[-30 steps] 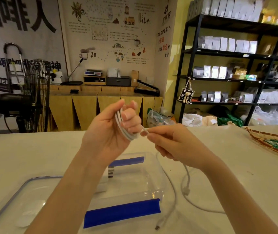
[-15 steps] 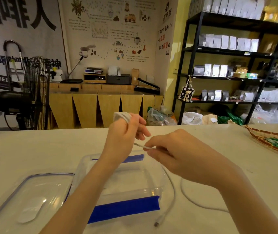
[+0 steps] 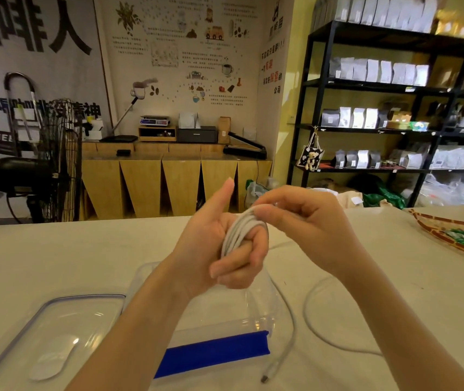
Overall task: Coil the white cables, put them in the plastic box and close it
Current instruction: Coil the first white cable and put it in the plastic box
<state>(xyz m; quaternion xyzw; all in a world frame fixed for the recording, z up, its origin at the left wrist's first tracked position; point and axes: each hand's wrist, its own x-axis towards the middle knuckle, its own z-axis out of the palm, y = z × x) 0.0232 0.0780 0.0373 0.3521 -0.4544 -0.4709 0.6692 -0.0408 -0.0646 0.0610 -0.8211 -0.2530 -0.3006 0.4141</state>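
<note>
My left hand is raised over the table with several loops of a white cable coil wound round its fingers, thumb pointing up. Fingertips of my right hand pinch the cable on top of the coil. Below my hands stands an open clear plastic box with a blue latch. Its clear lid lies flat to the left of it. A loose white cable runs along the box's right side, its plug at the near end; a slack loop lies further right.
A woven tray with green packets sits at the table's right edge. Beyond the far edge of the table are a black fan, a wooden counter and black shelving with bags.
My left hand turned palm up with the thumb raised, and the coil now shows round its fingers. My right hand rose from pulling the cable taut to laying it over the coil.
</note>
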